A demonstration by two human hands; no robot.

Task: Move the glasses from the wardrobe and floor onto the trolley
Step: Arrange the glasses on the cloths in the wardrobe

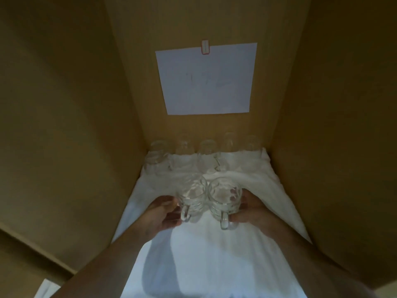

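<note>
- Glasses: two handled glass mugs sit at the centre of the frame, side by side and touching or nearly so, above the white cloth [204, 254] that lines the wardrobe shelf.
- Left hand [165, 214] wraps the left mug [192, 198] from its outer side; the grip is curled round the body, with the handle facing the viewer.
- Right hand [249, 209] holds the right mug [224, 197] in the same way, its grip curled round the body; fingertips show through the glass at the far wall.
- Whether the mugs rest on the cloth or are already lifted cannot be told.
- Recommended handling: lift both mugs straight up, keep them level, and hold them slightly apart so the walls do not knock together while they are drawn out.
- Draw the forearms back along the middle of the shelf; the wardrobe side panels [343, 147] stand close at the left and right of the frame.
- Remaining stock: a row of glasses [206, 151] stands at the back of the shelf, upper centre, against the rear panel.
- Surface: the cloth is soft and creased, so a base set on it may rock.
- Room: a white paper sheet [206, 80] is taped to the rear panel above the row. Lighting is dim. The trolley is not in view.
</note>
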